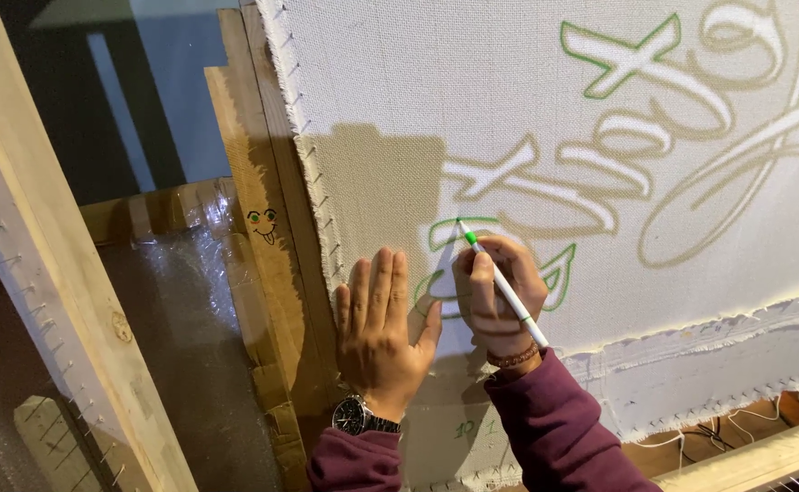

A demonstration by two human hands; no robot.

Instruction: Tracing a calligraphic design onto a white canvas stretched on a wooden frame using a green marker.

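While the left hand [376, 330] lies flat and open on the stretched backing cloth [509, 109], fingers together and holding nothing, it appears to steady the weave beside the line being drawn. Just beside it, the right hand [498, 301] is closed around a green-tipped marker pen [501, 282], its tip touching the cloth at the top of a green outline, and its barrel slants down toward the wrist, as for tracing. A pale lettering pattern [691, 137] falls across the cloth like projected light; two parts of it carry green outline, one at the upper right and one under the hands. One pen is visible, and two hands. A wristwatch [360, 417] sits on the left wrist, a bead bracelet [515, 357] on the right. The cloth hangs stapled along a wooden frame [262, 228], presumably to keep it taut; a small doodled face [263, 224] marks that wood.
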